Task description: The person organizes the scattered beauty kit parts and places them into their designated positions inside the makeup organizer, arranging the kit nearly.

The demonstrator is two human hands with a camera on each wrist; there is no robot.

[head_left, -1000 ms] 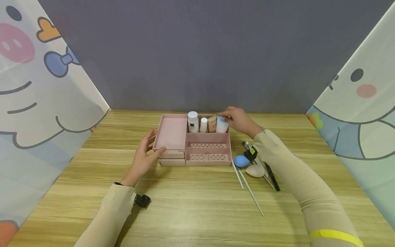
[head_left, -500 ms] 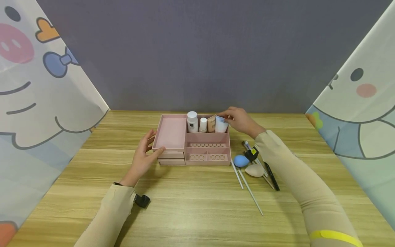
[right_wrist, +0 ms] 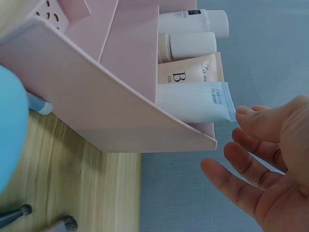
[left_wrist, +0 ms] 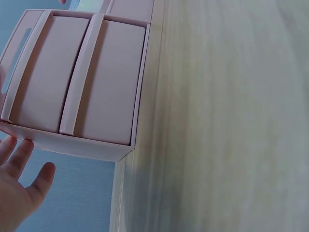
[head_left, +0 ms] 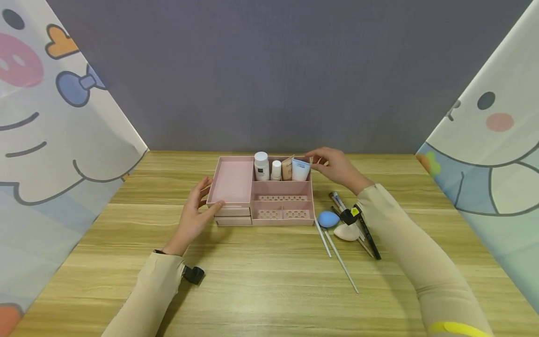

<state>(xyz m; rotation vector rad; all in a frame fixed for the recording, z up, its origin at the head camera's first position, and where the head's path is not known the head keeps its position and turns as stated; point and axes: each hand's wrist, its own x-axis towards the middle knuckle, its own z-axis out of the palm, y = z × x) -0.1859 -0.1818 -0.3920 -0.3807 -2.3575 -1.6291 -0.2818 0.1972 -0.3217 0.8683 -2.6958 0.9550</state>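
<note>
A pink desktop organizer (head_left: 233, 180) stands on the table, with two drawers at its lower left. Its back right compartment holds a white bottle (head_left: 261, 168), a smaller white-capped bottle (head_left: 276, 172), a beige tube (right_wrist: 190, 70) and a pale blue-and-white squeeze tube (right_wrist: 193, 101). My right hand (head_left: 337, 167) is beside the squeeze tube's upper end, fingers spread, the thumb tip at its corner; whether they touch is unclear. My left hand (head_left: 195, 215) rests against the organizer's left side, thumb near the front corner.
Right of the organizer lie a blue makeup sponge (head_left: 328, 219), a beige sponge (head_left: 346, 232), several makeup brushes (head_left: 343, 267) and a black pen-like stick (head_left: 371, 241). A grey wall panel (head_left: 269, 79) rises behind the table.
My right hand has let go of the squeeze tube and drawn slightly right. The tube stays in the compartment beside the beige tube. The left hand keeps its place.
</note>
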